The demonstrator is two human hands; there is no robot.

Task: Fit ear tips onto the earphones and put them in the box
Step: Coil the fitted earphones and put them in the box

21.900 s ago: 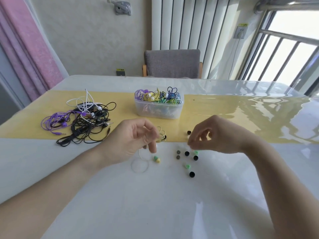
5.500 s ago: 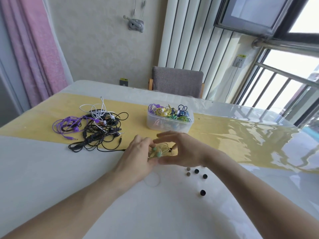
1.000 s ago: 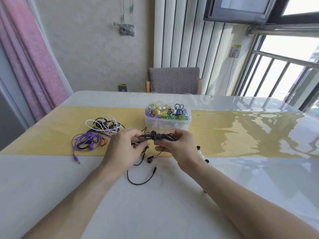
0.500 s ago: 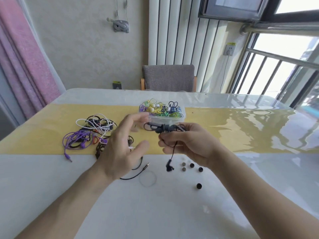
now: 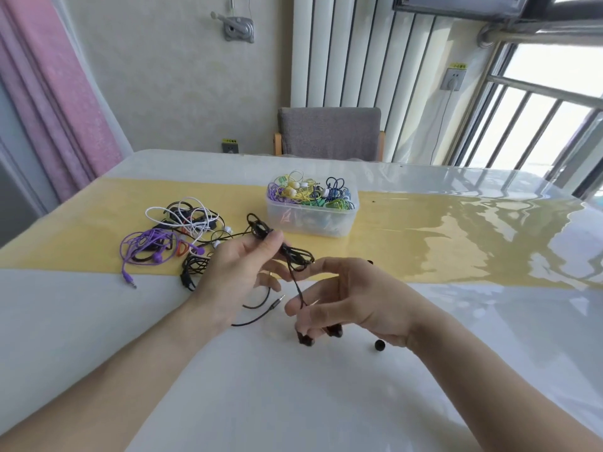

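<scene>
Above the tabletop: the black earphones (image 5: 287, 252) hang as a half-wound bundle between both hands, over the near edge of the yellow runner (image 5: 424, 236).
Left hand (image 5: 238, 272): thumb and forefinger pinch the wound part of the black cord; the other fingers are loosely spread.
Right hand (image 5: 352, 298): fingers lightly curled, with one strand of the cord running down between thumb and fingers; it looks like a light pinch, though the contact is partly hidden.
Earbuds (image 5: 305, 339): two dark buds dangle low at the right fingertips, just above or touching the tabletop (image 5: 293, 402); which, I cannot tell.
Jack plug (image 5: 277, 301): lies on the tabletop at the end of a loose black loop.
Loose ear tip (image 5: 379, 345): one small black tip rests near the right wrist; another dark speck shows behind the right hand.
Box (image 5: 311, 210): clear plastic tub on the runner, already heaped with coloured coiled earphones.
Pile (image 5: 169, 243): purple, white and black earphones tangled on the runner, left of the hands.
Handling: the cord is likely very light and limp, prone to snag and unwind; the tips look soft and easily flicked away.
Where to hold: probably the hard bud body, close to the nozzle, while the bundle is pinched at its wrapped middle so the loops stay together.
</scene>
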